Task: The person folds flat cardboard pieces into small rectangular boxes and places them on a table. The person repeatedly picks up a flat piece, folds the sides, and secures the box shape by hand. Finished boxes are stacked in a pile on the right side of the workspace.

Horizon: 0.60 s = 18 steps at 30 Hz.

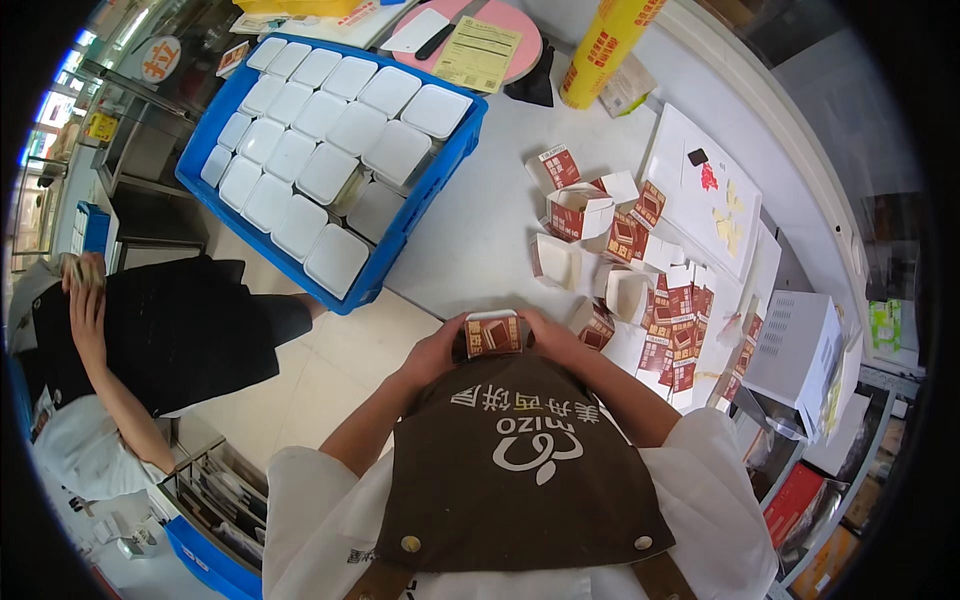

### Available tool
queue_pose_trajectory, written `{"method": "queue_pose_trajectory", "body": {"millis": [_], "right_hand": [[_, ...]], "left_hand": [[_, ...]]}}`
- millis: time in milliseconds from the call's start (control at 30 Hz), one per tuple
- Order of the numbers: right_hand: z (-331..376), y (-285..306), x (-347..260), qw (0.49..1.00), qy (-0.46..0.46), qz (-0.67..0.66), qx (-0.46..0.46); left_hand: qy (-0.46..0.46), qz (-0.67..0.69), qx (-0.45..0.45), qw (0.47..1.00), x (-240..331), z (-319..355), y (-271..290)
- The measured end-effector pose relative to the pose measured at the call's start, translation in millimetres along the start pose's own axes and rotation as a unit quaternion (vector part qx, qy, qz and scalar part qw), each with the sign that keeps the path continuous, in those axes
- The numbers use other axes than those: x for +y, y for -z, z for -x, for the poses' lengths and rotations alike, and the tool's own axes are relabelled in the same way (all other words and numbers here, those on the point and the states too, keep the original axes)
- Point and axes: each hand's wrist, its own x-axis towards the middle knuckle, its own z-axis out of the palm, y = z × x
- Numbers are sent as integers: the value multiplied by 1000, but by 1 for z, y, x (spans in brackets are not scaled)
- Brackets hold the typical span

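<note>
Close against my apron, both hands grip a small white box in a red-brown printed cardboard sleeve (494, 336). My left hand (438, 350) is closed on its left side, and my right hand (550, 337) on its right side; some of the fingers are hidden. Just right of my right hand, a folded red-brown sleeve (596, 325) stands at the table edge. Several more opened sleeves (580, 212) are clustered beyond it. Flat printed sleeves (680, 335) lie overlapping to the right. At the left, a blue crate (395, 243) holds rows of white lidded boxes (327, 115).
A white board (690, 190) with small coloured stickers lies at the far right. A yellow roll (610, 50) stands at the back, near a pink round board (515, 50) with a yellow paper and a knife. Another person (110, 390) in a dark apron is at the left.
</note>
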Motion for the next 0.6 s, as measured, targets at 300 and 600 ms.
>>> {"method": "queue_pose_trajectory", "body": {"millis": [300,600], "right_hand": [[-44,-14,-27,979,68,-25,189],[-25,-8,-50,977,48,54,199]], "left_hand": [[-69,-106,185,975,9,-42,14],[-25,-170,186,967,13,-37,8]]}}
